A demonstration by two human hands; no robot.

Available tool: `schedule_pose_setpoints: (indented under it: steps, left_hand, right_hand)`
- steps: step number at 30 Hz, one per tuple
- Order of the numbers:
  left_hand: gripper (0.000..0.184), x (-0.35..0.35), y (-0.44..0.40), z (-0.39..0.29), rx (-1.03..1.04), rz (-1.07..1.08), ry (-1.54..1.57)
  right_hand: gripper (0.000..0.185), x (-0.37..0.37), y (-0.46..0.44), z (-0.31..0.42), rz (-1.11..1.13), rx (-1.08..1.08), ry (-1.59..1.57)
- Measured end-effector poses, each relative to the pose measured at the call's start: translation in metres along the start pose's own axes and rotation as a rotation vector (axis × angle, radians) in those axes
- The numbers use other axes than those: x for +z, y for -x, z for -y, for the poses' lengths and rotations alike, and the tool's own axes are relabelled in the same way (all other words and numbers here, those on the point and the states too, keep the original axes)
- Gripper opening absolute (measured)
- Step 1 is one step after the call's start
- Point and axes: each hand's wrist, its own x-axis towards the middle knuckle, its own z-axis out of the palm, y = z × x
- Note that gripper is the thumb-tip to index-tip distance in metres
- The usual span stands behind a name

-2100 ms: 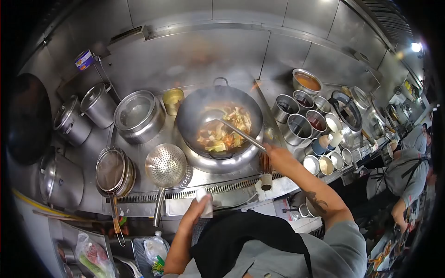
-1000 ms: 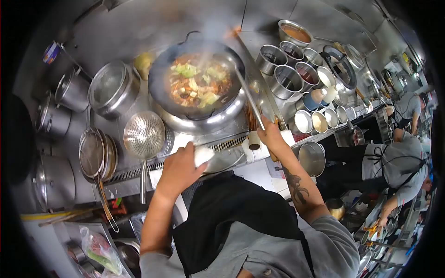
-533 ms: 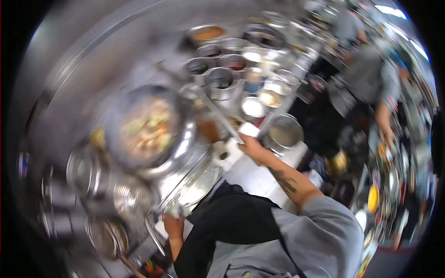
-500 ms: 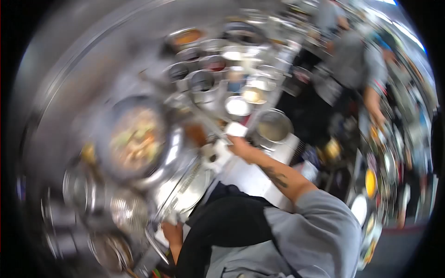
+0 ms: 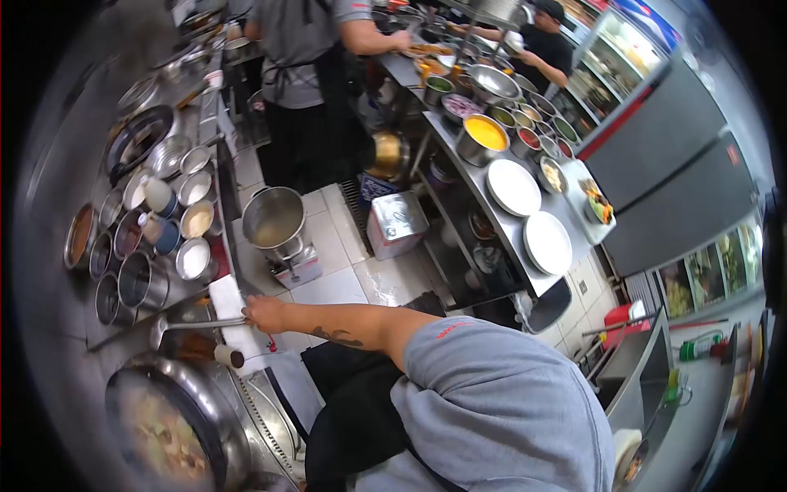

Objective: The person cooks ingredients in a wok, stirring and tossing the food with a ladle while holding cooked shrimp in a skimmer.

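My right hand is closed around the handle of a metal ladle, whose bowl points left over the counter beside the wok. Just behind that hand, a folded white cloth lies on the counter's edge. A large steel wok stands at the lower left, holding a blurred, steamy mix of chopped food. Its short handle sticks up near my hand. My left hand is out of view.
Several pots and tubs of seasonings crowd the left counter. A steel pot stands on a low support beyond my hand. Across the aisle, a steel table carries white plates and sauce containers. Co-workers stand farther back.
My view has swung to the right, so the wok and tubs sit farther left. My left hand has gone out of view. My right hand still grips the ladle.
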Motion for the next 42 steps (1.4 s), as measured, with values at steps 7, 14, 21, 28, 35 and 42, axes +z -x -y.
schedule_pose_setpoints:
  steps: [7,14,21,28,35,42]
  left_hand:
    - [0.074,0.002,-0.011,-0.057,0.167,0.032,-0.036]
    - [0.072,0.017,0.006,-0.138,0.299,0.084,-0.091]
    - [0.07,0.029,0.042,-0.219,0.353,0.23,-0.153]
    - [0.068,0.028,0.08,-0.256,0.301,0.467,-0.182]
    - [0.066,0.031,0.106,-0.271,0.221,0.634,-0.206]
    - [0.065,0.039,0.114,-0.271,0.179,0.744,-0.235]
  right_hand:
    - [0.038,0.01,0.148,-0.096,-0.151,0.176,-0.006]
    - [0.04,-0.041,0.321,-0.188,-0.121,0.419,-0.14]
    - [0.026,-0.245,0.531,-0.331,-1.32,0.821,-0.154]
    - [0.03,-0.32,0.694,-0.469,-1.762,1.107,-1.099]
    - [0.028,-0.324,0.705,-0.518,-1.722,1.239,-1.323]
    - [0.017,-0.316,0.743,-0.493,-1.678,1.239,-1.212]
